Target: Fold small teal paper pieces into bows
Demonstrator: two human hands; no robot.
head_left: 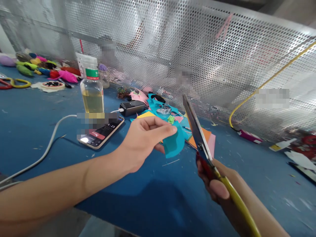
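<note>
Between thumb and fingers, my left hand [145, 138] pinches a small blue piece of paper [174, 144] with a rounded lower edge, held above the table. My right hand [219, 184] is closed round the handles of a pair of scissors [197, 131] with red and yellow grips. Their blades point up and away, nearly together, just right of the blue piece and apart from it. Behind my left hand lie blue scraps [158, 107], a yellow sheet [147, 114], and orange paper [206, 134] with pink paper [211, 144] beside it.
A phone [101, 133] lies left of my hand, near a bottle of yellowish liquid [92, 95] and a black device [133, 107] with a white cable [53, 135]. Colourful craft pieces [46, 67] and other scissors [19, 83] are far left. A perforated metal panel [153, 42] stands behind.
</note>
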